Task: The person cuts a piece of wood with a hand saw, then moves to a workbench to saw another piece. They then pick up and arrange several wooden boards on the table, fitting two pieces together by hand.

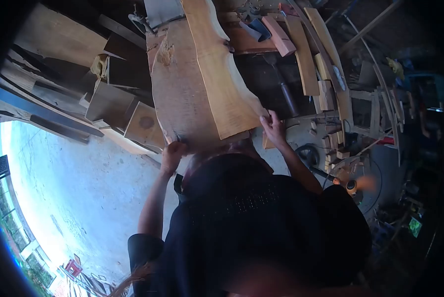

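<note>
A wide reddish-brown wood slab (180, 89) lies in front of me, running away from my body. A lighter live-edge plank (222, 69) rests on top of it, along its right side. My left hand (173, 154) is closed on the near left corner of the wide slab. The fingers of my right hand (273, 126) grip the near right corner of the lighter plank. My dark shirt fills the lower middle of the view and hides the slabs' near edge.
Square wood offcuts (143, 123) and dark boards (48, 111) are stacked at the left. Several planks (306, 54) and a wooden frame (368, 106) crowd the right, with a black cable (308, 153) and an orange tool (352, 186) below. Bright concrete floor (78, 183) lies at the lower left.
</note>
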A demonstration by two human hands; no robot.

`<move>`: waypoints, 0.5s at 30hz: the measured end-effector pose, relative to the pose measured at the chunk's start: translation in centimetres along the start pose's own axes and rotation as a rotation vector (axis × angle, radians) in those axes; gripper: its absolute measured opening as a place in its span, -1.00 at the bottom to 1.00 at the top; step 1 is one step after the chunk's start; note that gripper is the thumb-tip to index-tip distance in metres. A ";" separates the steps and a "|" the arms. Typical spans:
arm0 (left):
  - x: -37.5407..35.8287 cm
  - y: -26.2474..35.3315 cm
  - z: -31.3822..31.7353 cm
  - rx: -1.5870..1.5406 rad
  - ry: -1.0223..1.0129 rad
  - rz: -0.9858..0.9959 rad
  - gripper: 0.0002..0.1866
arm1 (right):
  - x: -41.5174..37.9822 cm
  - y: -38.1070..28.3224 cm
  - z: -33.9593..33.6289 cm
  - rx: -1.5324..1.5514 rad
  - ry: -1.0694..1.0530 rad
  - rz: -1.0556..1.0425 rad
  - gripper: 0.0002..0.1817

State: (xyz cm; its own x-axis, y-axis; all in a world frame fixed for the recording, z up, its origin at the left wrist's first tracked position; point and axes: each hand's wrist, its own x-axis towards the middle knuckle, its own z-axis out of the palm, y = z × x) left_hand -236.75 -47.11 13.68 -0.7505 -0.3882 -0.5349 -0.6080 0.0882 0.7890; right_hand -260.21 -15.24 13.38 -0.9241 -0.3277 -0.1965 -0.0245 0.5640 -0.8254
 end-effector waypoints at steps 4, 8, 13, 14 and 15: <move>-0.6 -0.3 -0.4 -0.246 0.109 -0.102 -0.72 | 0.2 0.6 0.1 -0.005 -0.037 0.020 -0.54; 0.4 -1.6 0.9 -0.279 0.261 -0.039 -0.71 | 0.1 0.5 0.0 0.021 -0.038 0.058 -0.53; 1.2 -2.3 1.2 -0.155 0.332 -0.065 -0.70 | 0.8 -0.5 0.1 -0.269 0.105 -0.192 -0.54; 1.2 -2.1 1.2 -0.155 0.318 -0.087 -0.69 | 1.0 -2.2 0.0 -0.452 0.197 -0.308 -0.55; 1.0 -1.4 1.3 -0.155 0.332 -0.093 -0.67 | 1.2 -5.2 0.1 -0.490 0.154 -0.225 -0.56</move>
State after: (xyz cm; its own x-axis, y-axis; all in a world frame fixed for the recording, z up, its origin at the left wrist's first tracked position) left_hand -237.00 -46.49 11.65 -0.5532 -0.6665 -0.4997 -0.6043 -0.0917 0.7915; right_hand -261.17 -18.61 17.40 -0.9197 -0.3871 0.0662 -0.3682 0.7914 -0.4880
